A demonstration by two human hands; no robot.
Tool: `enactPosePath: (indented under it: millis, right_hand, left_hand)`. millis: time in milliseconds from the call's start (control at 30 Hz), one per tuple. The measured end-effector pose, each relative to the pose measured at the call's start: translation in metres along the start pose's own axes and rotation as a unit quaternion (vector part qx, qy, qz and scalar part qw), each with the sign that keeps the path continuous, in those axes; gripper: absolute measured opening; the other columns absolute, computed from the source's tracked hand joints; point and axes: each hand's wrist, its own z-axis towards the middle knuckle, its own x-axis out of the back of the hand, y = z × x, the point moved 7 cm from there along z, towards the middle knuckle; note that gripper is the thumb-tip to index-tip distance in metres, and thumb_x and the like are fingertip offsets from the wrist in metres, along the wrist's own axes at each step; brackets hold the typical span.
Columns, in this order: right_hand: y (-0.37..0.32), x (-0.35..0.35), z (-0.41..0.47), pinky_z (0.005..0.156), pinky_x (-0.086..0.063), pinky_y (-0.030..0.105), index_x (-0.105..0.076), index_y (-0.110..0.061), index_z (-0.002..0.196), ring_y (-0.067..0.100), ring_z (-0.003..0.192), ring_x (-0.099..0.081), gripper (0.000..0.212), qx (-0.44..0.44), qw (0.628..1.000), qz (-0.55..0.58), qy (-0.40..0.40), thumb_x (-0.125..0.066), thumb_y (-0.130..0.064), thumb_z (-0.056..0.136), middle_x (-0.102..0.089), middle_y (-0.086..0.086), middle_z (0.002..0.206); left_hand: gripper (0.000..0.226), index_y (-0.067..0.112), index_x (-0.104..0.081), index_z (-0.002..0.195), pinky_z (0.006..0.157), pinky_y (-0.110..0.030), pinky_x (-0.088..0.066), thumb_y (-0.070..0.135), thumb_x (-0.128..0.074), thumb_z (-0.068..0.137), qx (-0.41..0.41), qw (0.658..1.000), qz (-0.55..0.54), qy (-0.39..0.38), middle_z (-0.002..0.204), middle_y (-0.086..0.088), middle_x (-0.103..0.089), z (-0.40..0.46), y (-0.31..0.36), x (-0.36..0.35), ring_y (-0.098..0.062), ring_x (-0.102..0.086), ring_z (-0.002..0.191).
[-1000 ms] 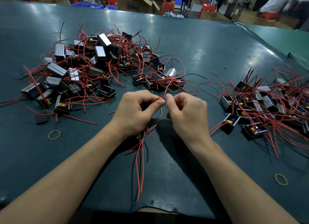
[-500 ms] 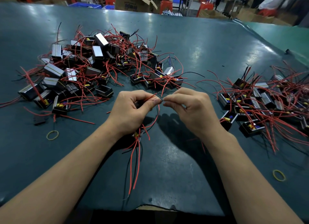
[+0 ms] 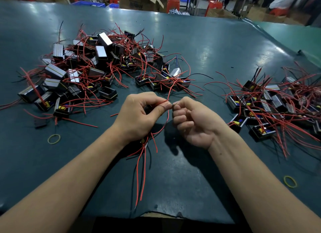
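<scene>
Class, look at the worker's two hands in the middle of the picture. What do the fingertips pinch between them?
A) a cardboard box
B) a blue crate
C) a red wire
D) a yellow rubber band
C: the left hand pinches a red wire at its fingertips and the right hand pinches that wire's end, while a yellow rubber band lies untouched on the table.
</scene>
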Motion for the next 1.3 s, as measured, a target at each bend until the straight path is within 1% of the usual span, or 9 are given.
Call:
enactPosePath:
  millis: [267,400,500,600,733,833,900,1100,1300]
  right_hand:
    - [-0.044,0.003,-0.024,0.054,-0.055,0.031,-0.068,-0.015,0.094,0.018,0.064,-0.063,0.016,0.372,0.798,-0.473,0.04,-0.076,-0.009,0.082,-0.067,-0.001,0.079]
    - [-0.046,-0.013,-0.038,0.063,-0.053,0.033,-0.074,-0.002,0.094,0.018,0.062,-0.062,0.01,0.51,0.658,-0.551,0.044,-0.069,-0.008,0.088,-0.07,0.005,0.076]
    - [-0.05,-0.011,-0.038,0.062,-0.05,0.04,-0.073,-0.002,0.087,0.022,0.061,-0.061,0.013,0.507,0.636,-0.578,0.064,-0.066,-0.012,0.092,-0.066,0.006,0.068]
    - [-0.044,-0.01,-0.033,0.052,-0.043,0.031,-0.068,-0.008,0.077,0.013,0.051,-0.052,0.021,0.434,0.697,-0.566,0.072,-0.061,-0.016,0.095,-0.057,0.0,0.057]
    - [-0.01,0.005,-0.004,0.027,-0.02,0.015,-0.049,-0.011,0.064,0.005,0.032,-0.031,0.028,0.074,0.992,-0.106,0.003,-0.049,-0.012,0.092,-0.035,-0.006,0.043]
    - [0.006,-0.004,-0.005,0.023,-0.018,0.013,-0.047,-0.013,0.064,0.003,0.03,-0.029,0.019,-0.08,0.99,0.104,-0.061,-0.049,-0.013,0.083,-0.031,-0.008,0.043]
    - [-0.003,0.004,-0.001,0.026,-0.025,0.014,-0.052,-0.011,0.069,0.004,0.033,-0.035,0.025,0.028,0.999,-0.036,-0.014,-0.054,-0.017,0.093,-0.036,-0.006,0.046]
    - [-0.042,-0.009,-0.029,0.068,-0.053,0.038,-0.069,-0.013,0.102,0.018,0.071,-0.061,0.014,0.485,0.67,-0.55,0.111,-0.067,-0.021,0.091,-0.066,-0.001,0.084]
    - [-0.044,-0.009,-0.033,0.067,-0.052,0.044,-0.075,-0.005,0.093,0.027,0.073,-0.064,0.015,0.533,0.612,-0.574,0.108,-0.066,-0.017,0.091,-0.07,0.008,0.082]
  left_hand:
    - [0.009,0.018,-0.073,0.084,0.065,-0.015,-0.044,0.01,-0.07,0.087,0.056,0.997,-0.042,0.022,0.072,0.01,-0.067,0.0,-0.016,0.006,0.004,-0.057,0.065]
    - [0.008,0.019,-0.074,0.084,0.061,-0.017,-0.043,0.013,-0.07,0.088,0.056,0.997,-0.044,-0.002,0.067,0.007,-0.064,0.0,-0.016,0.003,-0.001,-0.054,0.063]
    - [0.006,0.014,-0.075,0.087,0.061,-0.015,-0.042,0.012,-0.07,0.088,0.05,0.998,-0.046,-0.013,0.068,0.007,-0.063,-0.001,-0.013,0.002,-0.001,-0.054,0.063]
    - [0.006,0.015,-0.074,0.085,0.062,-0.016,-0.042,0.011,-0.071,0.087,0.041,0.998,-0.052,-0.018,0.067,0.008,-0.063,0.0,-0.01,0.001,-0.001,-0.054,0.063]
    - [0.01,0.017,-0.071,0.083,0.06,-0.021,-0.042,0.009,-0.07,0.087,0.009,0.999,-0.044,-0.011,0.067,-0.002,-0.062,0.0,-0.003,0.001,-0.008,-0.054,0.062]
    - [0.011,0.019,-0.072,0.084,0.059,-0.022,-0.042,0.009,-0.07,0.087,0.0,1.0,-0.022,0.005,0.068,-0.004,-0.063,-0.002,-0.001,-0.001,-0.012,-0.055,0.062]
    - [0.011,0.019,-0.073,0.085,0.06,-0.019,-0.044,0.009,-0.07,0.087,0.029,0.999,-0.039,0.02,0.07,-0.003,-0.067,-0.001,-0.007,0.002,-0.007,-0.057,0.064]
    - [0.016,0.025,-0.072,0.079,0.059,-0.016,-0.044,0.011,-0.07,0.087,0.105,0.99,-0.093,0.021,0.067,-0.008,-0.068,0.001,-0.02,0.004,-0.005,-0.057,0.059]
    - [0.011,0.019,-0.073,0.082,0.058,-0.011,-0.043,0.01,-0.07,0.087,0.108,0.99,-0.085,0.013,0.064,0.003,-0.066,-0.001,-0.017,0.002,0.001,-0.056,0.058]
